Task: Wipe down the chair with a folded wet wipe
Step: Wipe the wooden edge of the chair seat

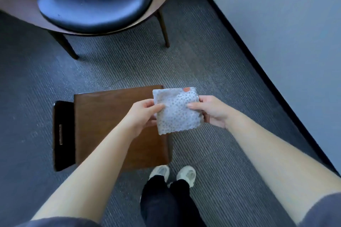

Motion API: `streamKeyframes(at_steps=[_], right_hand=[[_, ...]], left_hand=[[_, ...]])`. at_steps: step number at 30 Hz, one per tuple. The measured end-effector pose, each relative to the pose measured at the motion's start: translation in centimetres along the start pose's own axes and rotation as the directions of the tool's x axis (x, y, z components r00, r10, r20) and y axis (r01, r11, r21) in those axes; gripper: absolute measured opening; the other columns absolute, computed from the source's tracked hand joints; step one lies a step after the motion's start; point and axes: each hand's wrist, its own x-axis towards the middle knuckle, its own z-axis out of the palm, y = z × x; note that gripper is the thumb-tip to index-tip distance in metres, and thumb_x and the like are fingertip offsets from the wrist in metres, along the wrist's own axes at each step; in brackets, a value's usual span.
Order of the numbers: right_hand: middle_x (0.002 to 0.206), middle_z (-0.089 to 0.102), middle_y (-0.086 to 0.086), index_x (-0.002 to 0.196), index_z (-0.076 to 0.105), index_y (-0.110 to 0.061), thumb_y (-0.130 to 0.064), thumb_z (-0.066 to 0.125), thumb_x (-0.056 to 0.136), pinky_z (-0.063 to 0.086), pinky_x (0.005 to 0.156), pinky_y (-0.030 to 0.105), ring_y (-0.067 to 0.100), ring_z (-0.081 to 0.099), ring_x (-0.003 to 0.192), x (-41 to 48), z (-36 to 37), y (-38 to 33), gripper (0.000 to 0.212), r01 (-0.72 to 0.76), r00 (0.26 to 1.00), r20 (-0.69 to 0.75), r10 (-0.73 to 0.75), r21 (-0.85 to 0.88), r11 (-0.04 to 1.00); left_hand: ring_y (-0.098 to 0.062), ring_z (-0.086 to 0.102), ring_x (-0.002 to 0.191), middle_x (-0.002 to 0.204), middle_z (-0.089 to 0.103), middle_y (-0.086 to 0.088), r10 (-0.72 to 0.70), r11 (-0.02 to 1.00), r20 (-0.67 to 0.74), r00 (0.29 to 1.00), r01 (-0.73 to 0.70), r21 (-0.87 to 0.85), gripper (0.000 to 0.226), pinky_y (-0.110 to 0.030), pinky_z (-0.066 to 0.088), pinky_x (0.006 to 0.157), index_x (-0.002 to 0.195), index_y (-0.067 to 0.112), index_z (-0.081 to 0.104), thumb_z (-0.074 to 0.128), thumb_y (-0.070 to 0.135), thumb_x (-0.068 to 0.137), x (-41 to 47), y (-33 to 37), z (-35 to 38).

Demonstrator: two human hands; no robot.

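White dotted wet wipe (pixel 177 109), folded square, is getting pinched by my left hand (pixel 143 116) and right hand (pixel 212 110) above the wooden chair (pixel 110 116).

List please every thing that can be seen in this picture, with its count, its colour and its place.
wet wipe: one, white with grey dots, folded, held between both hands above the wooden stool
wooden stool: one, brown top, on the carpet in front of the feet
chair: one, black padded seat on a brown wooden frame, top left
carpet: one, dark grey, ribbed, covers the floor
wall: one, pale grey with a black skirting, right side
shoes: two, off-white, bottom centre
left hand: one, grips the wipe's left edge
right hand: one, grips the wipe's right edge
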Motion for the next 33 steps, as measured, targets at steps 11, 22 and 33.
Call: streamKeyframes(at_steps=[11, 22, 33], right_hand=[[0.108, 0.068, 0.011, 0.122, 0.058, -0.003, -0.009, 0.056, 0.095, 0.056, 0.068, 0.034, 0.022, 0.066, 0.090, 7.3, -9.9, -12.1, 0.028, -0.020, 1.000, 0.016, 0.021, -0.059, 0.998], [0.108, 0.070, 0.008, 0.118, 0.060, -0.008, -0.009, 0.054, 0.096, 0.056, 0.059, 0.028, 0.018, 0.069, 0.089, 14.3, -14.8, -27.5, 0.023, -0.054, 0.998, 0.010, 0.056, -0.097, 0.994], [0.076, 0.066, 0.014, 0.073, 0.069, -0.006, 0.004, 0.041, 0.092, 0.054, 0.049, 0.025, 0.019, 0.064, 0.060, 24.2, -9.5, -39.9, 0.036, -0.084, 0.977, 0.188, 0.106, -0.120, 0.989]], left_hand=[[-0.005, 0.067, 0.062, 0.076, 0.072, 0.003, 0.030, 0.997, -0.012, 0.999, -0.030, -0.070, 0.007, -0.018, 0.052, 0.054, 0.094, 0.012, 0.068, 0.063, 0.016, 0.094, 11.0, 11.8, 3.8], [-0.025, 0.072, 0.080, 0.094, 0.074, -0.010, 0.032, 0.998, 0.068, 0.997, -0.029, -0.046, 0.017, -0.031, 0.059, 0.062, 0.114, 0.018, 0.057, 0.057, 0.017, 0.097, 18.0, 25.3, 3.8], [-0.016, 0.056, 0.059, 0.070, 0.065, -0.001, 0.036, 0.870, -0.194, 0.980, -0.126, -0.477, 0.037, -0.022, 0.043, 0.046, 0.068, 0.021, 0.070, 0.047, 0.004, 0.090, 23.5, 31.1, -3.4]])
